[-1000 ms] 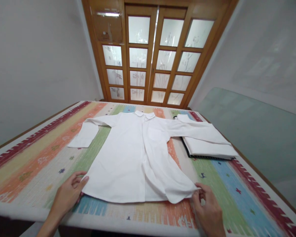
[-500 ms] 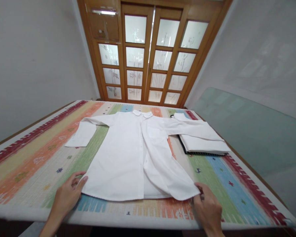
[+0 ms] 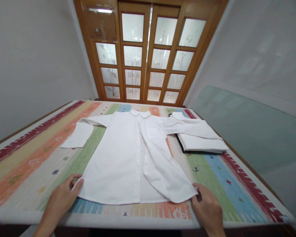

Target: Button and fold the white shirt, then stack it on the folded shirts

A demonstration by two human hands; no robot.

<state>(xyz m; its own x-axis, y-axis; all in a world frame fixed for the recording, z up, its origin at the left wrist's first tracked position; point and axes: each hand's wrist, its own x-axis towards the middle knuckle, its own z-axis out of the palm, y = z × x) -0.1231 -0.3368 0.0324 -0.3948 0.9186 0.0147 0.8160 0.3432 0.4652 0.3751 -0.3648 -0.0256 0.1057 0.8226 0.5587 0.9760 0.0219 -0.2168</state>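
Note:
A white long-sleeved shirt [image 3: 115, 158] lies front up on the table, collar at the far end and hem toward me. Its left-lying sleeve is bent back toward me; the other stretches out to the right over a folded stack. My left hand [image 3: 66, 192] pinches the shirt's lower left corner between thumb and fingers. At the lower right corner, my right hand [image 3: 207, 204] grips the hem. The right front panel is rumpled in diagonal folds and partly turned aside near the placket, showing the inside of the back.
A striped, patterned cloth [image 3: 227, 197] covers the table. Under the right sleeve sits a stack of folded white cloth [image 3: 199, 143] with something black beneath. A pale green glass panel [image 3: 251, 128] leans by the right wall. Wooden glazed doors [image 3: 145, 65] stand beyond the table.
Both hands keep hold of the shirt's lower corners. The hem has come slightly toward me, and the front edges lie a little flatter. The view has shifted slightly.

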